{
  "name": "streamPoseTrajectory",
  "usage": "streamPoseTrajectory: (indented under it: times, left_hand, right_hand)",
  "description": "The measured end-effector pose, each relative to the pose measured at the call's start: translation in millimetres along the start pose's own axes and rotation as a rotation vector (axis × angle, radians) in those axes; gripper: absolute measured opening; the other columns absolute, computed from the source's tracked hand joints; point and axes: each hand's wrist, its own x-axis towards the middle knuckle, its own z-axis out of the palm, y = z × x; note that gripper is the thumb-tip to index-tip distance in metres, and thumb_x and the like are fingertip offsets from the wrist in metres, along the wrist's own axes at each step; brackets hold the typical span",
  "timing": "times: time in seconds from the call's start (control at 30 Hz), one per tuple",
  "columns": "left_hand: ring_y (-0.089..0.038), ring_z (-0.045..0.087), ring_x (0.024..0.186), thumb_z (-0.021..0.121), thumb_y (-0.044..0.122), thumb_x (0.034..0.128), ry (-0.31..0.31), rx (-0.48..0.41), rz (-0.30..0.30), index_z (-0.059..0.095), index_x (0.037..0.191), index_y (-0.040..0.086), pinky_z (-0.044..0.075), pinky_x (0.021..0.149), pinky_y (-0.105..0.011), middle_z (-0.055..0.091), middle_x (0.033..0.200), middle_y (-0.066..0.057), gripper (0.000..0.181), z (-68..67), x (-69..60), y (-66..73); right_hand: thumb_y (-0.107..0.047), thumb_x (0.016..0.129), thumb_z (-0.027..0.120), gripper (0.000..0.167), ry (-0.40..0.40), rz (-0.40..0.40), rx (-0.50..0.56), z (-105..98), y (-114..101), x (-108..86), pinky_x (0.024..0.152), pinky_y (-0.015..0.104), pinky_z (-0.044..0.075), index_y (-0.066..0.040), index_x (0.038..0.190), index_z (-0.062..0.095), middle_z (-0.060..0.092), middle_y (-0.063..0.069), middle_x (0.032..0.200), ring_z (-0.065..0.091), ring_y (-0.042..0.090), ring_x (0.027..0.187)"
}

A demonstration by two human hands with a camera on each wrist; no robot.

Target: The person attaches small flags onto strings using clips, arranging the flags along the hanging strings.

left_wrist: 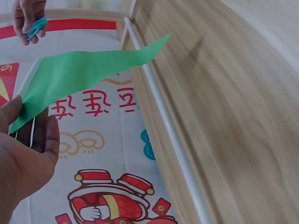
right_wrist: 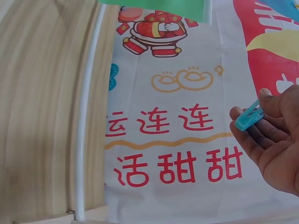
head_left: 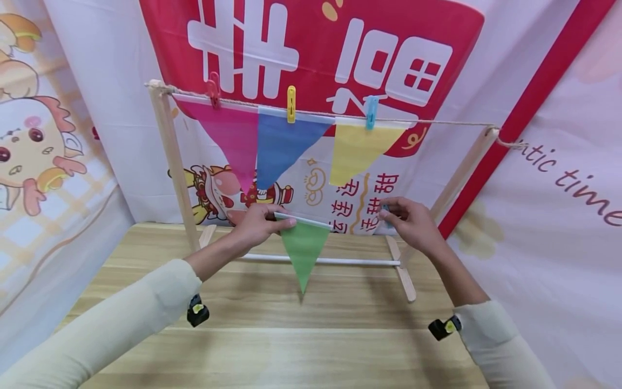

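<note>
My left hand pinches a green triangular pennant at the left end of its white top edge, and its tip hangs down in front of the rack. My right hand holds a small teal clothespin between thumb and fingers, to the right of the pennant and apart from it. Above both hands a twine line carries a pink pennant, a blue pennant and a yellow pennant. A red clothespin, a yellow clothespin and a blue clothespin sit on the line over them.
Wooden posts, left and right, hold the twine's ends. A white rod joins the stand low over the wooden table. Behind hangs a printed cloth, with more cloth at both sides.
</note>
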Motion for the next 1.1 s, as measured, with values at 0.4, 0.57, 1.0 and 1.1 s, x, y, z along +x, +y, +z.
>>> streamPoseTrajectory:
  times: [0.4,0.57,1.0,1.1]
  left_hand:
    - [-0.015,0.076,0.096,0.081,0.024,0.1075,-0.012,-0.048,0.019,0.081,0.132,0.004,0.070,0.090,-0.033,0.080,0.111,-0.008,0.032,-2.2,9.0,16.6]
    - [-0.020,0.076,0.100,0.080,0.026,0.1084,-0.023,-0.013,0.025,0.082,0.131,0.006,0.068,0.091,-0.033,0.079,0.116,-0.011,0.030,1.0,10.8,28.4]
    - [-0.020,0.073,0.098,0.081,0.025,0.1079,-0.077,-0.037,0.082,0.084,0.128,0.007,0.066,0.089,-0.033,0.078,0.120,-0.012,0.027,18.0,14.4,54.6]
    - [-0.020,0.075,0.097,0.079,0.023,0.1085,-0.076,-0.034,0.118,0.084,0.126,0.006,0.068,0.092,-0.035,0.079,0.115,-0.012,0.025,19.8,17.0,65.3]
  right_hand:
    - [-0.029,0.113,0.073,0.040,0.021,-0.020,-0.002,-15.0,-8.8,4.3,0.084,0.012,0.059,-0.007,0.146,0.071,0.080,0.019,0.129,0.077,0.035,0.109]
    - [-0.030,0.113,0.073,0.040,0.056,-0.031,0.013,-23.0,-10.0,6.5,0.085,0.009,0.058,-0.008,0.146,0.071,0.080,0.019,0.133,0.079,0.037,0.113]
    - [-0.035,0.112,0.073,0.046,0.095,-0.015,0.024,-38.5,-19.2,6.8,0.087,0.008,0.058,-0.011,0.151,0.070,0.078,0.017,0.140,0.077,0.025,0.114]
    - [-0.037,0.112,0.074,0.047,0.098,-0.007,0.022,-41.1,-23.3,8.0,0.087,0.009,0.058,-0.014,0.153,0.069,0.077,0.016,0.143,0.076,0.027,0.117]
